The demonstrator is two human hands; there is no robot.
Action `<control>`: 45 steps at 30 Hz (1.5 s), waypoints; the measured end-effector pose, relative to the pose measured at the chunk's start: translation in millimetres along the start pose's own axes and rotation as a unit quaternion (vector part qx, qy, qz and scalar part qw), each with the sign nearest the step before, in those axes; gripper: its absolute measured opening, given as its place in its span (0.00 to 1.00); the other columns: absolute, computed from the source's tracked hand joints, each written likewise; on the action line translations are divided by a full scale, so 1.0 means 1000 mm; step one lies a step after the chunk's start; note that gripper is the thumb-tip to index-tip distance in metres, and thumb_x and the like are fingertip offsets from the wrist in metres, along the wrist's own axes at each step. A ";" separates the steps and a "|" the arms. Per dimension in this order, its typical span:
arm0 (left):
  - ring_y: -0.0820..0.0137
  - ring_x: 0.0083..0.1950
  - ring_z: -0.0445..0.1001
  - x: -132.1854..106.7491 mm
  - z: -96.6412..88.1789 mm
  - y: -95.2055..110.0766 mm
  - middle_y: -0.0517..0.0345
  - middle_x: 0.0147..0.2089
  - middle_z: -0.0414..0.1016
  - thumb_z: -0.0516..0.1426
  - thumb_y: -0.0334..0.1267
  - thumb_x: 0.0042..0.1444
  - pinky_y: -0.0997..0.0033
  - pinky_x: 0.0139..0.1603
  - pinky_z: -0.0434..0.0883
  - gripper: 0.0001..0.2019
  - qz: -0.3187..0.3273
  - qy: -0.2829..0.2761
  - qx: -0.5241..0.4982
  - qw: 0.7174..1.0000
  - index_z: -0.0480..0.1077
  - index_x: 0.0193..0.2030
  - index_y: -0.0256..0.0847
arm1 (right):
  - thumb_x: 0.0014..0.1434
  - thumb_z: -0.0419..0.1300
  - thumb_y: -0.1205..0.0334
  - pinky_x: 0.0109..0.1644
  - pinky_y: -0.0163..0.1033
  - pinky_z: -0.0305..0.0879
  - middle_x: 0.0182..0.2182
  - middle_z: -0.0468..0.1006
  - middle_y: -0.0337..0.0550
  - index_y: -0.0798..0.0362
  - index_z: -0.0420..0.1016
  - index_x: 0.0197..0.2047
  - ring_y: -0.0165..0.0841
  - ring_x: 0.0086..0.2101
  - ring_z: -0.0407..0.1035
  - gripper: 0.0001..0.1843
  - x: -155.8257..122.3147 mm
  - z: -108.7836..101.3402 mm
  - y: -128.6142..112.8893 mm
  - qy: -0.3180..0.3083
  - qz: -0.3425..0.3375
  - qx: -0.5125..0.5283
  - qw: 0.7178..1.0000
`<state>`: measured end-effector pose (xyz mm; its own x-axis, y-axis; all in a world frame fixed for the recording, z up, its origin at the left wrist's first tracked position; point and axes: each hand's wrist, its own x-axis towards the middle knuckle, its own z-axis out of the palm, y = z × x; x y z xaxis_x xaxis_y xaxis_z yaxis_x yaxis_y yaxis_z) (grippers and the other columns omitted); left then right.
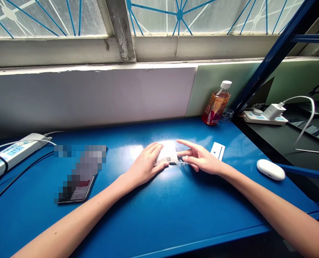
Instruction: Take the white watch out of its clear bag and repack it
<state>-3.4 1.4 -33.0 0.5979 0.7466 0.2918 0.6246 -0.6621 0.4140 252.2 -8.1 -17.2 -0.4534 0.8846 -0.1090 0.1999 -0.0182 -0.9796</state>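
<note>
My left hand (148, 163) grips the left side of a small white packet (168, 153) with a printed square code near its front right corner. The thumb lies along the front edge and the other fingers reach over the far left side. By the packet's right edge, my right hand (202, 157) has its index finger stretched out and its fingers apart. A small, shiny, whitish thing (184, 163) shows beneath these fingertips, too small to make out. Just behind the right wrist lies a white card (217, 151) with a dark slot and a dot.
On the blue table (159, 215), a partly blurred phone (82, 188) lies left of my left arm. A power strip (19, 152) with cables is at the far left. A drink bottle (217, 104) stands by the wall, and a white earbud case (270, 170) lies right.
</note>
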 end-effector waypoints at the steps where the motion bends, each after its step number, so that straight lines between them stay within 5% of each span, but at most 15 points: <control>1: 0.50 0.67 0.65 0.000 0.000 0.000 0.41 0.63 0.69 0.56 0.52 0.65 0.49 0.64 0.67 0.25 -0.001 0.000 0.001 1.000 0.63 0.62 0.39 | 0.58 0.60 0.62 0.24 0.35 0.66 0.39 0.85 0.49 0.54 0.53 0.71 0.24 0.16 0.65 0.40 0.001 0.001 -0.001 -0.007 0.015 0.028 0.999; 4: 0.51 0.67 0.65 0.000 0.000 0.000 0.41 0.63 0.69 0.54 0.53 0.65 0.49 0.65 0.66 0.26 -0.003 -0.007 0.008 1.000 0.63 0.63 0.38 | 0.60 0.61 0.57 0.28 0.35 0.69 0.20 0.79 0.38 0.60 0.50 0.72 0.31 0.20 0.73 0.42 0.003 0.003 -0.007 -0.015 0.056 0.067 0.996; 7: 0.51 0.68 0.64 0.000 0.000 0.001 0.41 0.64 0.68 0.54 0.53 0.66 0.49 0.66 0.66 0.26 -0.007 -0.010 0.017 1.000 0.62 0.63 0.38 | 0.60 0.61 0.54 0.25 0.34 0.67 0.28 0.83 0.46 0.58 0.57 0.69 0.34 0.24 0.76 0.38 0.004 0.000 -0.009 0.003 0.079 0.067 0.995; 10: 0.50 0.68 0.64 0.000 -0.001 0.003 0.40 0.64 0.68 0.55 0.51 0.65 0.49 0.66 0.65 0.26 -0.008 -0.017 0.031 0.999 0.62 0.63 0.36 | 0.61 0.60 0.52 0.22 0.34 0.64 0.41 0.83 0.53 0.56 0.72 0.57 0.31 0.23 0.75 0.24 0.004 -0.009 -0.010 0.097 -0.003 0.013 0.995; 13: 0.49 0.67 0.63 0.000 -0.002 0.006 0.38 0.64 0.68 0.55 0.49 0.65 0.48 0.67 0.65 0.26 -0.008 -0.027 0.039 0.999 0.62 0.63 0.34 | 0.64 0.57 0.53 0.29 0.36 0.67 0.36 0.83 0.48 0.55 0.77 0.48 0.30 0.25 0.73 0.17 0.001 -0.021 -0.009 0.237 -0.105 -0.101 0.961; 16: 0.49 0.68 0.63 0.000 -0.002 0.007 0.38 0.64 0.67 0.55 0.49 0.64 0.48 0.67 0.64 0.27 -0.012 -0.027 0.039 0.999 0.62 0.64 0.34 | 0.64 0.56 0.55 0.31 0.38 0.66 0.32 0.82 0.46 0.55 0.78 0.45 0.33 0.26 0.72 0.15 0.000 -0.027 -0.006 0.286 -0.125 -0.256 0.915; 19: 0.49 0.70 0.61 -0.002 -0.002 0.007 0.39 0.67 0.65 0.55 0.50 0.65 0.47 0.68 0.63 0.29 -0.010 -0.028 0.043 0.999 0.60 0.67 0.34 | 0.63 0.56 0.58 0.30 0.39 0.63 0.27 0.81 0.43 0.54 0.80 0.44 0.34 0.25 0.72 0.14 0.001 -0.023 -0.001 0.232 -0.108 -0.375 0.891; 23: 0.50 0.71 0.59 -0.003 -0.001 0.005 0.41 0.68 0.63 0.54 0.50 0.66 0.48 0.69 0.62 0.29 -0.006 -0.041 0.051 0.998 0.60 0.68 0.35 | 0.64 0.56 0.56 0.30 0.37 0.63 0.29 0.82 0.41 0.53 0.79 0.49 0.33 0.26 0.72 0.16 0.003 -0.012 0.005 0.144 -0.098 -0.341 0.924; 30: 0.50 0.70 0.59 -0.003 0.001 0.003 0.41 0.69 0.64 0.53 0.52 0.66 0.47 0.69 0.62 0.30 -0.003 -0.039 0.050 0.998 0.61 0.69 0.35 | 0.63 0.57 0.56 0.37 0.40 0.67 0.40 0.84 0.46 0.54 0.79 0.49 0.37 0.34 0.75 0.16 0.005 -0.012 0.007 0.175 -0.068 -0.336 0.923; 35: 0.50 0.71 0.59 -0.003 0.000 0.004 0.41 0.69 0.64 0.53 0.52 0.66 0.47 0.69 0.62 0.30 -0.007 -0.036 0.051 0.998 0.61 0.69 0.35 | 0.61 0.58 0.52 0.40 0.40 0.69 0.42 0.83 0.47 0.53 0.80 0.48 0.37 0.38 0.75 0.18 0.008 -0.016 0.005 0.160 -0.028 -0.209 0.964; 40: 0.50 0.70 0.60 -0.003 0.000 0.004 0.41 0.68 0.65 0.54 0.52 0.66 0.47 0.68 0.63 0.30 -0.002 -0.033 0.049 0.998 0.61 0.68 0.36 | 0.58 0.60 0.48 0.28 0.36 0.65 0.32 0.83 0.47 0.58 0.82 0.42 0.30 0.24 0.69 0.21 0.010 -0.017 0.005 0.123 0.035 -0.074 0.989; 45: 0.50 0.69 0.61 -0.004 0.001 0.003 0.41 0.67 0.65 0.54 0.52 0.66 0.47 0.68 0.63 0.30 0.002 -0.023 0.043 0.999 0.61 0.68 0.37 | 0.58 0.62 0.49 0.28 0.36 0.67 0.38 0.84 0.50 0.56 0.82 0.47 0.32 0.29 0.73 0.22 0.008 -0.012 0.006 0.085 0.004 -0.052 0.995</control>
<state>-3.2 -3.2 -33.6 0.6211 0.7417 0.2532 0.6624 -0.6694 0.3363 260.2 4.0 -21.8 -0.2990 0.9510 -0.0787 0.2959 0.0140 -0.9551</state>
